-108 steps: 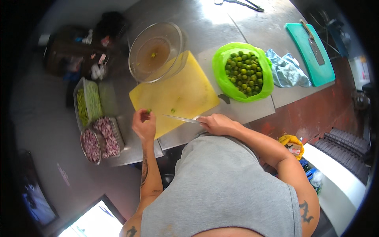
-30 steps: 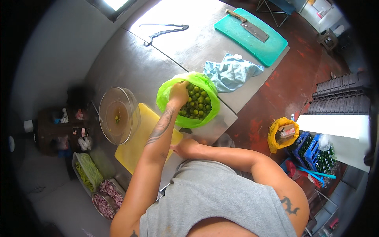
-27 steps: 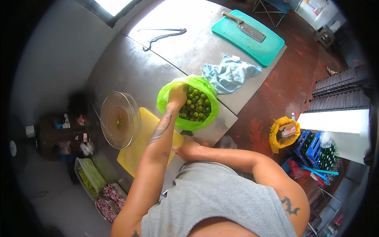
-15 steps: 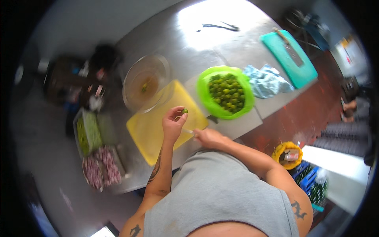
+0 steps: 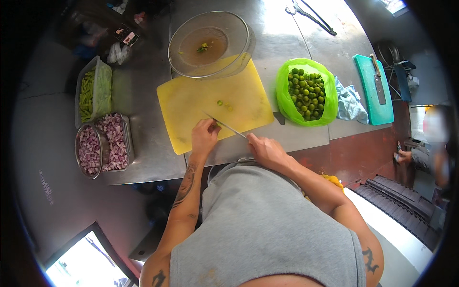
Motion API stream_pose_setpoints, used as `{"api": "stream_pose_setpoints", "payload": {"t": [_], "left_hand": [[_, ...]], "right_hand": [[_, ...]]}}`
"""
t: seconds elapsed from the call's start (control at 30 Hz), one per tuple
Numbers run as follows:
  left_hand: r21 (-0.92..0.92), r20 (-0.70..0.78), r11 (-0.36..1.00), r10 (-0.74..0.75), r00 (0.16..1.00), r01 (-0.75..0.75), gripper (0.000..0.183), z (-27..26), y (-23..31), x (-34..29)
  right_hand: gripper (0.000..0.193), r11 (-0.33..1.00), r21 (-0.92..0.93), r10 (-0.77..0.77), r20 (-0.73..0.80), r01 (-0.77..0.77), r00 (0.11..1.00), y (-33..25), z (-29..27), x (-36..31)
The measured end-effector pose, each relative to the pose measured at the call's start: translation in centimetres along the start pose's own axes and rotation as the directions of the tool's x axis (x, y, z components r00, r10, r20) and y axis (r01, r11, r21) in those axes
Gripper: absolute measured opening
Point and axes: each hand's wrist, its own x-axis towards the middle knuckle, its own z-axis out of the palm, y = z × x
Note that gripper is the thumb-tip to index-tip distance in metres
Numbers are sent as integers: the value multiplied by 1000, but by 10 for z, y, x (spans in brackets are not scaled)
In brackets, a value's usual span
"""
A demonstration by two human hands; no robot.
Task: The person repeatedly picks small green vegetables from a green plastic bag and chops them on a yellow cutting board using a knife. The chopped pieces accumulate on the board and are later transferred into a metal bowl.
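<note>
My right hand (image 5: 265, 149) grips a knife (image 5: 231, 129), its blade slanting over the near part of the yellow cutting board (image 5: 181, 103). My left hand (image 5: 204, 136) is closed on a small green citrus fruit (image 5: 218, 125) against the board, beside the blade. Fingers and blade hide most of that fruit. Past the knife tip lies a cut green piece (image 5: 220, 103), with paler bits next to it. At the board's far edge stands a clear bowl (image 5: 174, 44) with cloudy brownish liquid and a few green-yellow pieces inside. Right of the board, a bright green bag (image 5: 283, 91) holds many small green citrus fruits.
A light blue cloth (image 5: 350, 103) and a teal board (image 5: 369, 107) with another knife (image 5: 379, 86) lie at right. Tongs (image 5: 311, 15) rest at the back. Containers of chopped purple onion (image 5: 114, 141) and green vegetable pieces (image 5: 87, 93) stand left. Another person's hand (image 5: 404, 157) shows far right.
My left hand has come down from above the board with the green citrus fruit. The knife now lies right beside the fruit. The whole view has turned and shifted.
</note>
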Motion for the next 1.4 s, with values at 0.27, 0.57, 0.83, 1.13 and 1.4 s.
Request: {"api": "stream_pose_setpoints", "payload": {"t": [0.27, 0.57, 0.83, 1.13, 1.4], "left_hand": [[-62, -20, 998, 3, 1000, -4, 16, 1, 0, -6], [-47, -102, 998, -34, 994, 29, 17, 10, 3, -16], [-808, 6, 544, -374, 927, 225, 12, -12, -5, 39], [131, 61, 989, 62, 996, -70, 28, -70, -9, 269], [481, 273, 811, 223, 936, -333, 27, -43, -25, 300]], "right_hand": [[20, 999, 32, -15, -5, 16, 1000, -6, 20, 37], [19, 985, 162, 53, 92, -68, 994, 17, 18, 14], [16, 983, 117, 150, -42, -144, 988, 42, 0, 9], [17, 982, 147, 134, -114, -117, 984, 42, 11, 13], [16, 974, 206, 131, -182, -92, 974, 45, 25, 12]]}}
